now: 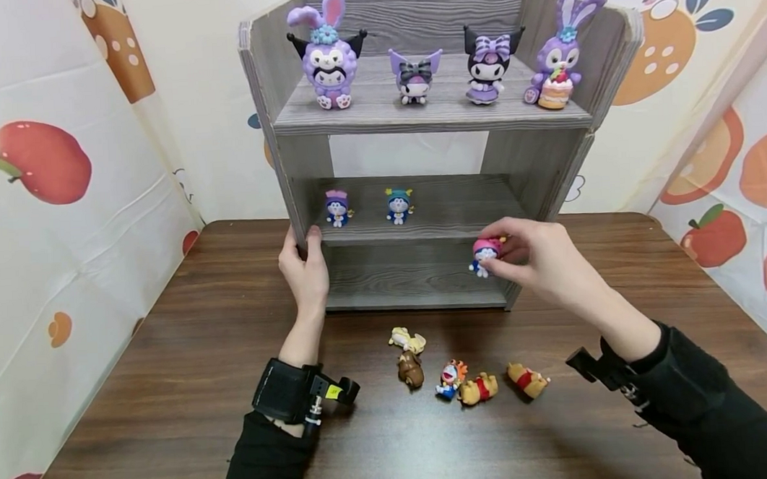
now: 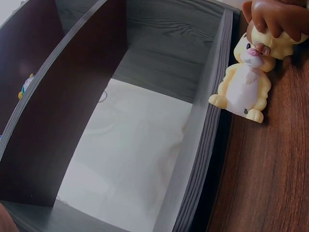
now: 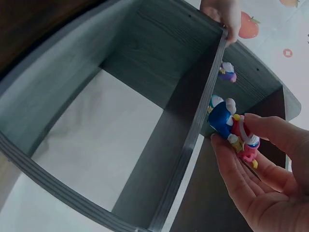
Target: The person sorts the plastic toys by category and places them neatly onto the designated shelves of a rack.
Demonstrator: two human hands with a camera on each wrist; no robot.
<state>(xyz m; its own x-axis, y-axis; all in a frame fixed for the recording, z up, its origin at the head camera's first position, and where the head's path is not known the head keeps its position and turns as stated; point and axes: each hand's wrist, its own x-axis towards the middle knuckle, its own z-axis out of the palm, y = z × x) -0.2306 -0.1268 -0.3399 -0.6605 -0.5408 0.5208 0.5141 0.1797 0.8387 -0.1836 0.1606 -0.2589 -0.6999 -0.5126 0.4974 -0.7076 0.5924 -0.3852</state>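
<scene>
My left hand [image 1: 303,272] grips the left side edge of a grey wooden display shelf [image 1: 418,275]. Between thumb and fingers, my right hand [image 1: 543,258] pinches a small blue figurine [image 1: 486,250] with a pink hat, in front of the shelf's right side, close to the middle board. The right wrist view shows the same figurine [image 3: 222,121] tilted among the fingertips, beside the board's front edge. On the middle level stand two similar blue figurines, one with a purple-pink hat [image 1: 338,209] and one with a teal hat [image 1: 398,206].
Several purple and black figurines, such as a long-eared one [image 1: 327,69], stand on the top level. On the brown table [image 1: 395,456] before the shelf lie a cream figurine [image 1: 407,339], a brown one [image 1: 410,370], an orange-haired one [image 1: 451,378] and two yellow bears [image 1: 527,380].
</scene>
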